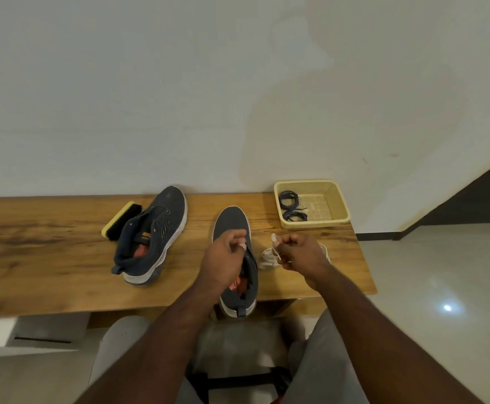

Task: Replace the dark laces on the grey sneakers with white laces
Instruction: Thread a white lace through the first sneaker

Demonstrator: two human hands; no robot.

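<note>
Two grey sneakers stand on the wooden table [48,258], both without laces. The left sneaker [153,234] leans on its side. Nearer me, the right sneaker [232,223] points away, its heel over the table's front edge. My left hand [223,258] hovers over its tongue with fingers pinched; whether it holds a lace end is unclear. My right hand [302,252] is shut on a strand of the white laces [267,256], which lie bundled beside the shoe. Two coiled dark laces [290,207] lie in the yellow basket [337,196].
A shoe brush [121,220] with a yellow back and black bristles lies left of the left sneaker. The basket sits at the table's back right corner against the white wall. My knees are under the table's front edge. Tiled floor is to the right.
</note>
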